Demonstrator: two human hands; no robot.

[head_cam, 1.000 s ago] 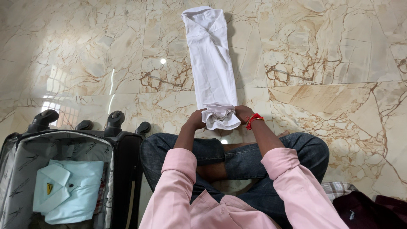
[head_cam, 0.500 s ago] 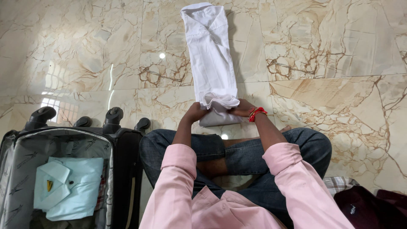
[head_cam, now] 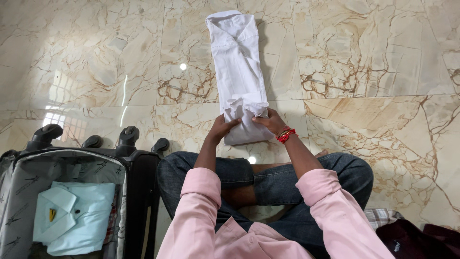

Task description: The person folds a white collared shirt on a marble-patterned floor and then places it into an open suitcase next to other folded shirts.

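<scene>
A person sits cross-legged on a shiny marble floor [head_cam: 373,57] and looks down at a long white shirt [head_cam: 238,67]. The shirt lies flat on the floor, folded into a thin strip. Its collar end points away from the person, and its near end is by the person's knees.

Both hands are on the near end of the shirt. The left hand [head_cam: 221,128] is on the left side of that end, with the fingers curled over the cloth. The right hand [head_cam: 271,121] is on the right side, fingers bent and pressing on the cloth. A red band [head_cam: 286,135] is around the right wrist. Between the two hands the cloth is bunched up into a small crumpled fold that sits on top of the strip. Both hands look closed on the cloth, but the fingertips are partly hidden by the fold, so it is hard to say how tight the grip is.

The rest of the shirt runs straight out from the hands, so the hands are at the bottom and the collar is far from them.

The person wears a pink shirt with sleeves pushed up and blue jeans [head_cam: 268,177].

To the left stands an open black suitcase [head_cam: 139,192] with its wheels toward the white shirt. Inside it lies a folded light blue shirt [head_cam: 81,216]. At the bottom right are a dark red cloth [head_cam: 412,242] and a bit of checked cloth [head_cam: 378,216], well apart from the hands.
</scene>
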